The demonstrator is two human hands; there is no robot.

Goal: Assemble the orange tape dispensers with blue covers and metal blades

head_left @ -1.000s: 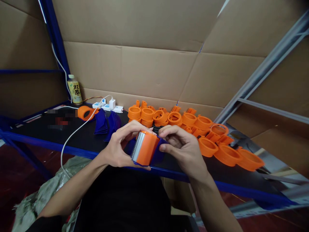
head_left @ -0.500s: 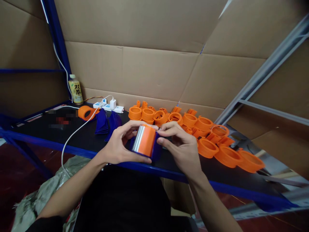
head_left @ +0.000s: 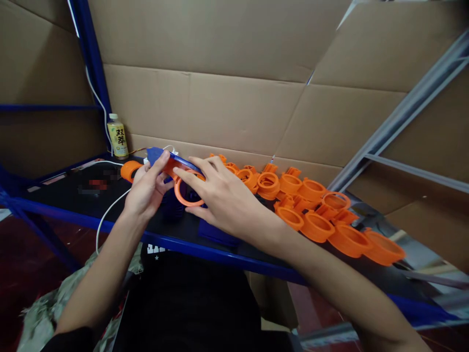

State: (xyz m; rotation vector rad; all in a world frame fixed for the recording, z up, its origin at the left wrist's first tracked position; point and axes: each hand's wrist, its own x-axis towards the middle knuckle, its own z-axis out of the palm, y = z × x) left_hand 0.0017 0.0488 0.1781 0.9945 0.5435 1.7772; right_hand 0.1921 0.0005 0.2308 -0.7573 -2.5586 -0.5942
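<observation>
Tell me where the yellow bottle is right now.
In the head view, the yellow bottle stands toward the left on the black tabletop, beside the blue post.

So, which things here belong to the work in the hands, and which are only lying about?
In the work:
orange ring piece, in left hand and right hand
blue part against it
probably the other orange pieces

Seemingly just lying about:
yellow-labelled bottle
crumpled sack

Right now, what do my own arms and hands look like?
Your bare left hand and bare right hand show no gloves or wristbands. The left forearm is uncovered down to a plain black fabric sleeve; the right forearm shows no sleeve clearly.
</observation>
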